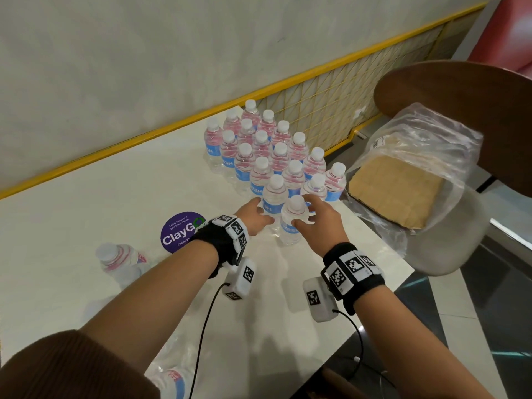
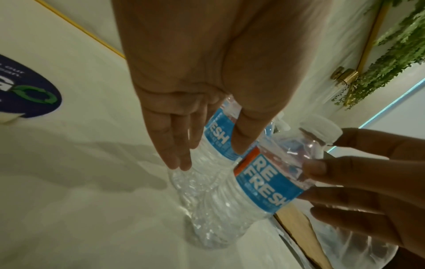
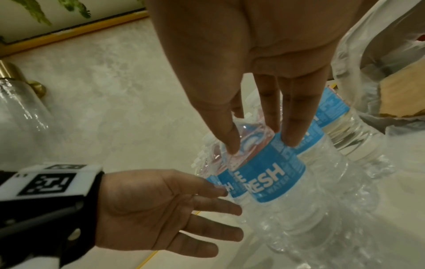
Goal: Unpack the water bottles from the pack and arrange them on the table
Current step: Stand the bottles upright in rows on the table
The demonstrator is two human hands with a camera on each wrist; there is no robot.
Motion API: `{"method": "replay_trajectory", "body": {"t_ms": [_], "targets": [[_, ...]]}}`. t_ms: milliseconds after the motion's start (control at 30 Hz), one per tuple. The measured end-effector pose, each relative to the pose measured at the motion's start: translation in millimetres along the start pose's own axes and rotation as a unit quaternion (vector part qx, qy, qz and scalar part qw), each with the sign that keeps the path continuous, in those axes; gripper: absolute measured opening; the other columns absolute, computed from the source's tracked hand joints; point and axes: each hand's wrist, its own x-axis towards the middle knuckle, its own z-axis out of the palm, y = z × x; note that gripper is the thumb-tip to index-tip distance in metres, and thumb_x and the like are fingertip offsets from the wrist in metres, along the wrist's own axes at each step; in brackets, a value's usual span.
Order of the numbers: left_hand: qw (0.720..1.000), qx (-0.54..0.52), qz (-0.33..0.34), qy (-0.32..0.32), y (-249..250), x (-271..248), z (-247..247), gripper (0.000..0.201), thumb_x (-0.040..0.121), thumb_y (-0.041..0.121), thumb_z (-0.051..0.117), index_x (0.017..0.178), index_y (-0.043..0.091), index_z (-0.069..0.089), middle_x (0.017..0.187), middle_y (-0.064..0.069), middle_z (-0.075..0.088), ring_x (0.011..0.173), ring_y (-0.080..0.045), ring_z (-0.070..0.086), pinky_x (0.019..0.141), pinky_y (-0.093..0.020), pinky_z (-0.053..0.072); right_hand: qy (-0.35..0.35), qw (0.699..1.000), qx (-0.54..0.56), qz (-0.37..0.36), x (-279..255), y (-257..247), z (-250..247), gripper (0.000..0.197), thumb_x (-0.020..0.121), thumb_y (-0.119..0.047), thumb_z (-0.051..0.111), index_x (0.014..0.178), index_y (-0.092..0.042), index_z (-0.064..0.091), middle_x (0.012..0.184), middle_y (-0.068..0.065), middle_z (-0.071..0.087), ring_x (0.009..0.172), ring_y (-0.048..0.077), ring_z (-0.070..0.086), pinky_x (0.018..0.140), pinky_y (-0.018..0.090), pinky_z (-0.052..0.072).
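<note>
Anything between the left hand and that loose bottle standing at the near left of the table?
Nothing visible. The left hand is by the bottle group; bare table and a flat purple sticker lie between it and the loose bottle. The right hand grips the front bottle.

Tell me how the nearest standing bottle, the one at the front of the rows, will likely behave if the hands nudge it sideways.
The front bottle looks tall and narrow on the smooth table, so it probably tips rather than slides. Its thin ribbed wall likely dents under the right hand. It seems full and capped, so fairly heavy for its size. Neighbouring bottles stand close behind; a fall could knock them.
</note>
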Motion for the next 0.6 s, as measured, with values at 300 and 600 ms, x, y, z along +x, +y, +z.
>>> {"method": "replay_trajectory", "body": {"t_ms": [300,600], "targets": [[1.000,0.001,-0.009,0.010,0.2,-3.0,9.0,0.048,0.088,0.016,0.061,0.131,0.005,0.044,0.126,-0.018,0.058,0.104,-0.031,0.062,0.087,-0.039,0.052,0.012,1.000,-0.010,0.015,2.1,-1.5,-1.1,0.056,0.082,-0.022,0.070,0.132,-0.023,0.044,0.127,0.009,0.055,0.115,0.027,0.054,0.097,0.037,0.046],[0.999,0.002,-0.037,-0.024,-4.7,-4.2,12.8,0.080,0.088,0.018,0.063,0.149,0.013,0.012,0.149,-0.009,0.036,0.121,-0.031,0.054,0.095,-0.043,0.049,-0.033,0.997,0.034,0.062,1.7,1.5,1.6,0.062,0.084,-0.019,0.069,0.136,-0.025,0.037,0.123,0.011,0.058,0.110,0.025,0.057,0.078,0.027,0.040]]}}
